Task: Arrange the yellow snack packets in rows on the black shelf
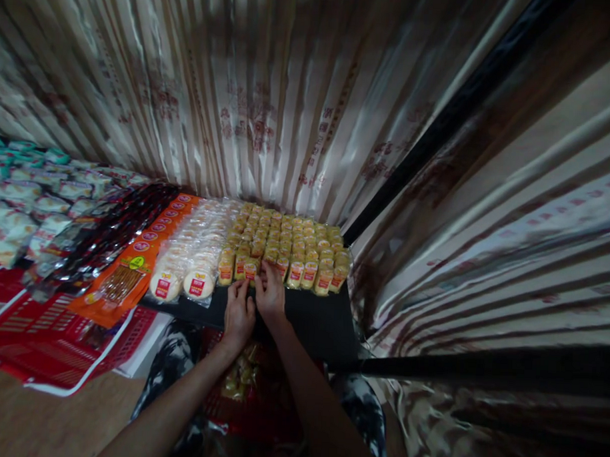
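Observation:
Rows of small yellow wrapped snack cakes [308, 274] with red-and-white labels stand on a black shelf [322, 322]. My left hand [240, 313] is at the shelf's front edge, its fingers curled at the bottom of one front-row wrapped cake [250, 269]. Beside it, my right hand [270, 295] has its fingertips bent against the same cake's right side and close to the neighbouring one. Between them the hands pinch this cake; the exact finger contact is partly hidden. Below my forearms a red basket [273, 414] holds more yellow wrapped cakes [242, 373].
Left of the yellow cakes lie round white packaged crackers [199, 283], orange snack bags [123, 279], dark packets [109, 228] and white packets [46, 203]. A red basket with a white handle [66, 333] stands at lower left. Printed curtain sheeting [269, 107] and a black post [418, 152] border the shelf.

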{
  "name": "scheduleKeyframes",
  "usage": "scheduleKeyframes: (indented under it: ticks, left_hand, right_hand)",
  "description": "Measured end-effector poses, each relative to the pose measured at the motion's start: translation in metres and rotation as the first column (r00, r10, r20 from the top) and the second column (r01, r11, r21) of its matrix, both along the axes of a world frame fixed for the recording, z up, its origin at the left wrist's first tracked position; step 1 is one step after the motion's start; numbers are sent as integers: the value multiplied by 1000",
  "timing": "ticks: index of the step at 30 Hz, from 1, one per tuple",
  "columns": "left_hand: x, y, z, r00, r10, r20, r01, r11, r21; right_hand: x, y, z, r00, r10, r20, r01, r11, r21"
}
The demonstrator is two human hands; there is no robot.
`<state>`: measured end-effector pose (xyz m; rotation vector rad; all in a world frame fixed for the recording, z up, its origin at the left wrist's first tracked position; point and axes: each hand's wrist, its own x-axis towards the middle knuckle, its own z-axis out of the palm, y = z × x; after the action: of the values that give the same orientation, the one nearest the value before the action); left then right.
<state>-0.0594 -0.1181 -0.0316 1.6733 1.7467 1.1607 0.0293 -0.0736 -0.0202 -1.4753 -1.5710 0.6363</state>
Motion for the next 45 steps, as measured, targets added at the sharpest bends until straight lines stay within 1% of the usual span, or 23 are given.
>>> scheduleKeyframes:
  ticks: [4, 6, 9, 12, 15, 18, 21, 27, 31, 34, 37, 40, 45]
  left_hand:
    - [2, 2, 0, 999, -32, -28, 32, 999, 12]
    - [3, 3, 1, 998, -35, -57, 36, 999, 14]
    - [5, 7, 2, 994, -30, -109, 31, 1000, 6]
    - [7, 9, 4, 985, -35, -172, 34, 999, -7]
    - [8, 9, 5, 970, -74, -230, 78, 997, 7]
    - [9, 11, 5, 951, -116, -285, 118, 993, -11]
    - [11, 14, 3, 946, -92, -311, 96, 995, -4]
    - [9, 19, 0, 942, -29, -335, 62, 994, 90]
    - [4, 20, -1, 917, -16, -399, 76, 988, 135]
    - [0, 19, -1, 888, -29, -459, 100, 986, 132]
    - [-2, 17, -1, 863, -17, -505, 88, 989, 116]
    - [-2, 17, -1, 846, 0, -534, 70, 991, 111]
    - [0, 19, -1, 828, -11, -560, 79, 992, 97]
  right_hand:
    - [8, -6, -4, 1000, -1, 21, 0, 999, 42]
    - [12, -9, -7, 998, -2, 69, -2, 998, 67]
    - [15, -12, -13, 988, -38, 148, 19, 991, 130]
    - [15, -13, -18, 981, -66, 180, 39, 987, 153]
    - [15, -12, -20, 981, -76, 179, 48, 987, 156]
    - [15, -11, -20, 981, -79, 177, 51, 987, 155]
    - [14, -11, -20, 980, -93, 176, 67, 986, 150]
    - [14, -10, -23, 981, -89, 173, 60, 984, 167]
    - [14, -11, -24, 983, -93, 157, 65, 983, 172]
    - [14, -11, -23, 985, -95, 143, 70, 983, 172]
    - [14, -12, -24, 986, -106, 130, 82, 981, 175]
    - [14, -12, -24, 989, -107, 103, 87, 980, 180]
    - [14, -11, -24, 990, -114, 77, 98, 978, 187]
